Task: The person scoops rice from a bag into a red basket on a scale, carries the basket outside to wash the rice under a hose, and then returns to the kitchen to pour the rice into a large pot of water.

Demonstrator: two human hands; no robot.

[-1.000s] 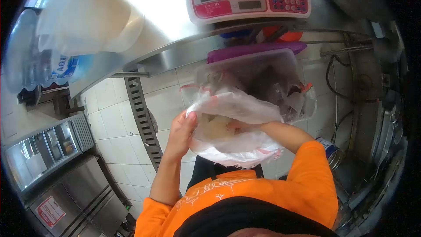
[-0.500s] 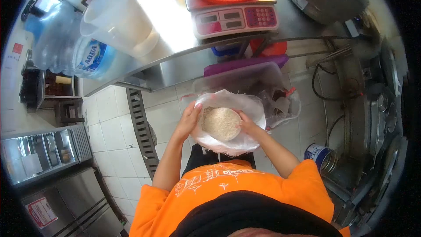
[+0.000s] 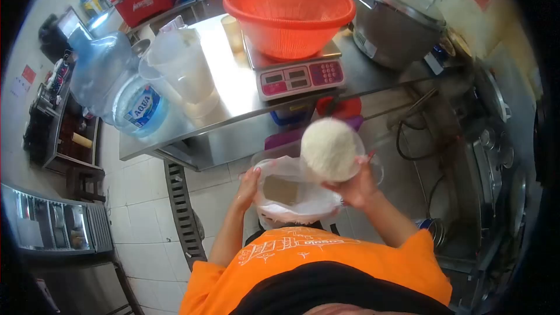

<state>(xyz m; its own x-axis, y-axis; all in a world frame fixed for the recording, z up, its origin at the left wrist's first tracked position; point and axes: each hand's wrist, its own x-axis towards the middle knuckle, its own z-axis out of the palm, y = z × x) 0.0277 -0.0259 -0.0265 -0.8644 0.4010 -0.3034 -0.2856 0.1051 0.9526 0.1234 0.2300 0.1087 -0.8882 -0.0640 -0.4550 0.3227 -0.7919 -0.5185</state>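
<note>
Left hand [image 3: 248,188]: closed on white bag [image 3: 310,204], at rim | Right hand [image 3: 359,186]: closed round tub [image 3: 360,146] of white grains [image 3: 328,148]

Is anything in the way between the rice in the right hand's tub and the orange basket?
Only the edge of the table and the front of the scale lie between the rice and the basket; nothing visible covers its open top.

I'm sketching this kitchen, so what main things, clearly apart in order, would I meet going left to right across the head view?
Water bottle → pitcher → left hand → filled container → cooker.
</note>
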